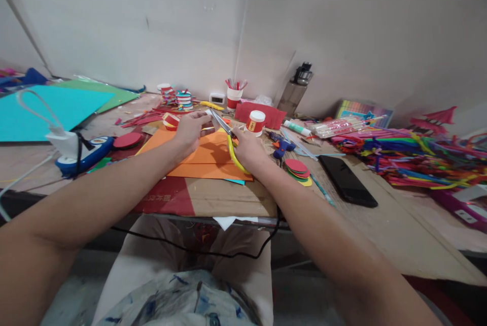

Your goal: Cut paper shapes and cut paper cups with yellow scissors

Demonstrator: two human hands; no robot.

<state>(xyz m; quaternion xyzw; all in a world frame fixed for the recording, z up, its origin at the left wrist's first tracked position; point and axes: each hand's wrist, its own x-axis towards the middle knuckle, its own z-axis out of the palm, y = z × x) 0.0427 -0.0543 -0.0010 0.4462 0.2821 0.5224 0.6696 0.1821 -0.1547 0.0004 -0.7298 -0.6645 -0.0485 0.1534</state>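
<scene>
My right hand [249, 151] grips yellow-handled scissors [233, 156], whose metal blades point up and to the left. Opposite, my left hand [189, 132] pinches a small white piece [208, 112] by the blade tips; its exact shape is too small to make out. Orange paper sheets [201, 161] lie beneath both hands on a piece of cardboard [232, 199]. Just beyond my right hand stands a red and white paper cup [255, 122], upside down.
Left are a blue sheet [49, 112], a blue power strip [85, 156] and red paper discs [128, 140]. On the right lie a glue gun [282, 147], stacked paper circles [298, 169], a black phone [347, 181] and pipe cleaners [407, 158]. Behind stands a bottle [294, 93].
</scene>
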